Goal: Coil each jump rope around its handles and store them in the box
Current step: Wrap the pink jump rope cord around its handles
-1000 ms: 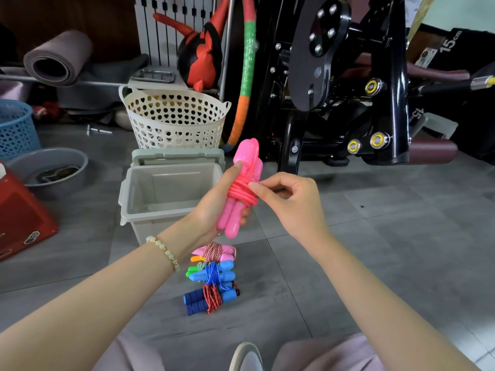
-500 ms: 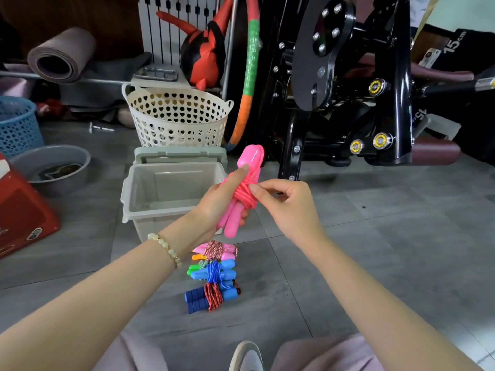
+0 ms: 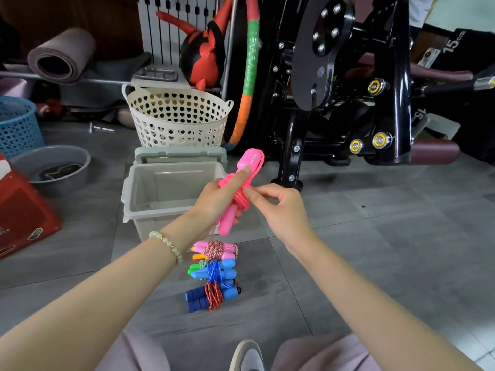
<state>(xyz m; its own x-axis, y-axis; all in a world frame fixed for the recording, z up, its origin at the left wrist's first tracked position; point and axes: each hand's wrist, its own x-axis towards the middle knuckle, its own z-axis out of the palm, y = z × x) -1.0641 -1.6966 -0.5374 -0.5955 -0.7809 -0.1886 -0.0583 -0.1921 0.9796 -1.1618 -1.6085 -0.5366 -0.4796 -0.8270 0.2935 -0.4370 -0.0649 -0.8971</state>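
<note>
Grey plastic storage box (image 3: 174,183) stands on the tiled floor (image 3: 375,250), open, with its lid (image 3: 179,154) tipped back behind it; only its inner walls and bottom show. Behind it is a cream basket (image 3: 176,116) with heart-shaped holes, contents not readable. At far left is a blue perforated basket (image 3: 16,124). Near it a grey metal bowl (image 3: 51,167) holds something dark that I cannot identify. The pink jump rope (image 3: 249,162) is in the air, just right of the box's front right corner and above the floor pile. Its two handles lie side by side, and its cord (image 3: 239,200) is coiled round their middle. Long axis is tilted: the rounded top ends point up and to the right, away from the person, and the lower ends point down toward the pile. The left hand (image 3: 214,203) grasps the handles, fingers curled round them and forefinger laid straight along the upper handle. The right hand (image 3: 281,210) meets the coil from the right, thumb and forefinger pinching the cord and the other fingers curled in. On the floor just in front of the box is a row of coiled ropes, their handles lying crosswise, left to right. Nearest the box is a pink-handled rope (image 3: 214,249) with red-and-white cord, then a light blue rope (image 3: 214,271). Closest to the person is a dark blue rope (image 3: 209,295) with red cord.
</note>
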